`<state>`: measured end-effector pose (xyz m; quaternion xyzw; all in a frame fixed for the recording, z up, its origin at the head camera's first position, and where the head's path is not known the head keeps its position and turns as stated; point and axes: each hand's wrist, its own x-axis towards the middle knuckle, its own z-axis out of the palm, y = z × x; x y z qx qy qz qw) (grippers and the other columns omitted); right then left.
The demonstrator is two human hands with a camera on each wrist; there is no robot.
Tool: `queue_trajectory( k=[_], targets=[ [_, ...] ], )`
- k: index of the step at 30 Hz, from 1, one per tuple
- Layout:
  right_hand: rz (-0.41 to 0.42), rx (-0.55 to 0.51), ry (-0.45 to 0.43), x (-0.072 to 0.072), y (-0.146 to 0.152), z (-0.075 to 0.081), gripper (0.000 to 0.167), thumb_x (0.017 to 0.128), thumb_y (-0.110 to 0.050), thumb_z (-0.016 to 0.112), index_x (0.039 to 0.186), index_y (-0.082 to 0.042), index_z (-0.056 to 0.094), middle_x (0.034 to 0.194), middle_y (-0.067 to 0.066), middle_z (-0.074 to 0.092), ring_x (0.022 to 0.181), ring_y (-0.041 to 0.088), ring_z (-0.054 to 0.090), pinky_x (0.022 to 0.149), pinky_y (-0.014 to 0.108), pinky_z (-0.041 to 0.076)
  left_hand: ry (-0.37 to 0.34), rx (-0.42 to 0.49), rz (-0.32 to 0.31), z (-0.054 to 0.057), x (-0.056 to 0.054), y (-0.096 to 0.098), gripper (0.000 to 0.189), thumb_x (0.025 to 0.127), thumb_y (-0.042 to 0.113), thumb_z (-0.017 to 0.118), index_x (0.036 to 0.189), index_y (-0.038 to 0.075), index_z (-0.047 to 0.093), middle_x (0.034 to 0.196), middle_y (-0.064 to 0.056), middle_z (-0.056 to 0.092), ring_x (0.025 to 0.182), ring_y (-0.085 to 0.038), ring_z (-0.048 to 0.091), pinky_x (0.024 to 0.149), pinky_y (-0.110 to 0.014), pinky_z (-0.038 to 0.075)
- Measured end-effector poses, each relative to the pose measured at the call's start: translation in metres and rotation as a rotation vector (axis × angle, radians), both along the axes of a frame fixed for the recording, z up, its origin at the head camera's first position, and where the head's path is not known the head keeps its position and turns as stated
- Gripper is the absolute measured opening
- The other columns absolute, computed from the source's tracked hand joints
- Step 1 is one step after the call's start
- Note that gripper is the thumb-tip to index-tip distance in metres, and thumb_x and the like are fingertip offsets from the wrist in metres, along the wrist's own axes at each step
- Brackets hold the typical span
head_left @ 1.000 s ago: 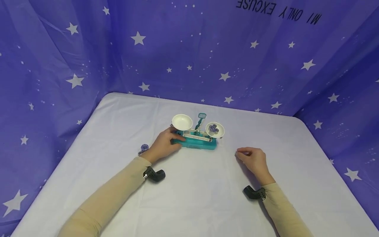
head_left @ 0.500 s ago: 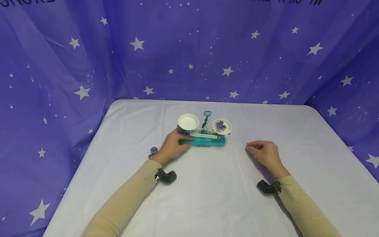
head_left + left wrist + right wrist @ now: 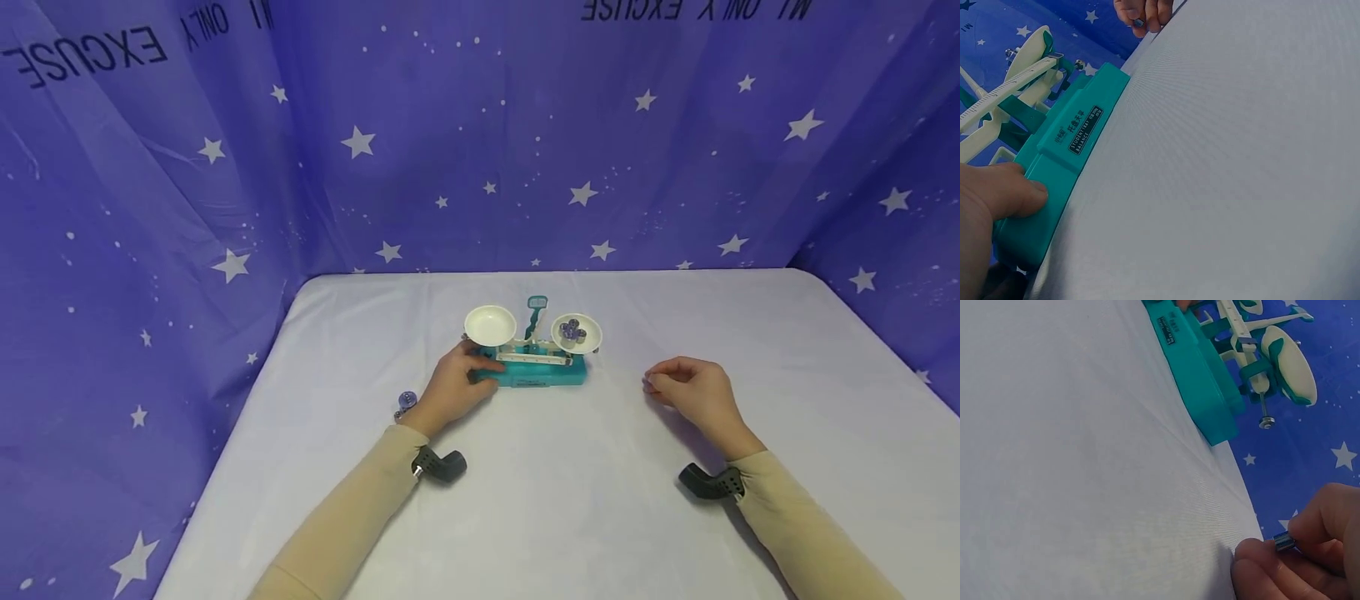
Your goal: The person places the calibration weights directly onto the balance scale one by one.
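A teal balance scale [image 3: 536, 374] stands on the white cloth, lettering on its front. My left hand [image 3: 452, 385] grips the left end of its base, with the thumb [image 3: 1025, 195] on the front side in the left wrist view. The scale's left pan [image 3: 491, 326] is bare, and several metal weights [image 3: 572, 332] sit in the right pan [image 3: 593, 335]. To the right of the scale, just over the cloth, my right hand [image 3: 697, 396] pinches a small metal weight [image 3: 1284, 541] between thumb and fingers.
More metal weights [image 3: 407, 400] stand on the cloth left of my left wrist, partly hidden by it. Purple curtains [image 3: 420, 150] with white stars rise behind the table's far edge and at both sides. A black wrist mount [image 3: 442, 465] sits on each sleeve.
The head view has turned, so the scale and both hands appear farther right in it. My left hand keeps its grip on the base. The right thumb and fingers shift slightly around the weight.
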<state>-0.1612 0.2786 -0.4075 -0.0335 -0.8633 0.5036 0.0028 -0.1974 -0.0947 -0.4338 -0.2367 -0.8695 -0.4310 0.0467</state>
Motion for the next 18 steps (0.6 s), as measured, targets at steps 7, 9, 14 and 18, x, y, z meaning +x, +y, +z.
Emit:
queue_trajectory(
  k=[7,9,14,18],
  targets=[
    [0.033,-0.051,0.027,-0.005,0.0,0.002,0.029,0.093,-0.007,0.069,0.109,0.018,0.068,0.087,-0.001,0.078,0.073,-0.002,0.072,0.07,0.02,0.062,0.028,0.018,0.031,0.006,-0.001,0.003,0.021,0.079,0.004,0.074,0.098,0.004,0.081,0.138,-0.021,0.06,0.135,-0.04,0.055,0.117,-0.055,0.042],
    [0.031,-0.043,0.022,-0.004,0.003,0.003,0.03,0.093,-0.008,0.07,0.11,0.017,0.068,0.087,-0.003,0.078,0.074,-0.002,0.072,0.07,0.02,0.062,0.027,0.021,0.032,0.006,-0.001,0.005,0.02,0.078,0.004,0.074,0.098,0.005,0.08,0.139,-0.02,0.06,0.134,-0.039,0.055,0.117,-0.055,0.042],
    [0.027,-0.008,0.019,0.003,0.011,-0.001,0.029,0.093,-0.008,0.07,0.11,0.016,0.07,0.088,-0.004,0.079,0.075,-0.003,0.072,0.069,0.019,0.061,-0.015,0.0,-0.004,-0.002,0.006,0.01,0.022,0.081,0.009,0.074,0.102,0.006,0.08,0.143,-0.02,0.057,0.137,-0.038,0.053,0.118,-0.055,0.041],
    [0.068,-0.036,0.027,0.002,0.008,-0.005,0.03,0.093,-0.008,0.07,0.111,0.016,0.069,0.095,0.008,0.079,0.078,-0.001,0.073,0.072,0.021,0.062,0.002,0.027,0.034,-0.004,0.01,0.007,0.021,0.078,0.004,0.074,0.098,0.005,0.08,0.138,-0.019,0.06,0.134,-0.039,0.056,0.116,-0.056,0.043]
  ],
)
